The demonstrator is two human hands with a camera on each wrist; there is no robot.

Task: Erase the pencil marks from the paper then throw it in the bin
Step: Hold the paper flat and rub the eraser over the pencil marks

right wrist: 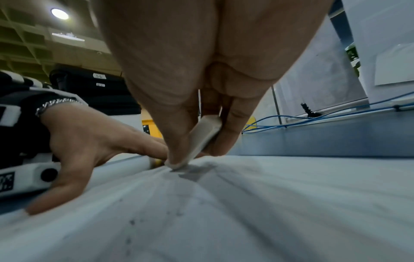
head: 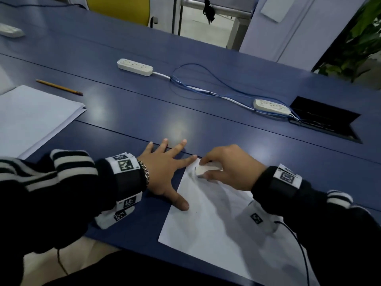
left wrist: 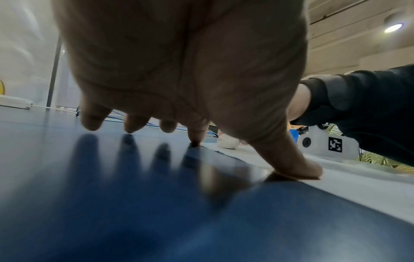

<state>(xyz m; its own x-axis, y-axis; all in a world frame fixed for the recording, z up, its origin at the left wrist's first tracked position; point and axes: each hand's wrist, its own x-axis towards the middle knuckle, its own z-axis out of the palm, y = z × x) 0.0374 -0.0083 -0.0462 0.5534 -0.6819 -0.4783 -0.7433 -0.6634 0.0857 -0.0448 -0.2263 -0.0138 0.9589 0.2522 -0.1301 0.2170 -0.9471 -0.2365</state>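
Right hand (head: 228,168) pinches the eraser (head: 207,169), tilted so one edge rubs the paper's (head: 216,219) far corner on the desk (head: 144,112). Left hand (head: 165,170), fingers spread flat, pins the sheet's edge against sliding.

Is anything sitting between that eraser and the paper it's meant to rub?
Nothing visible: the eraser, pinched in the right hand, already touches the paper near its far corner.
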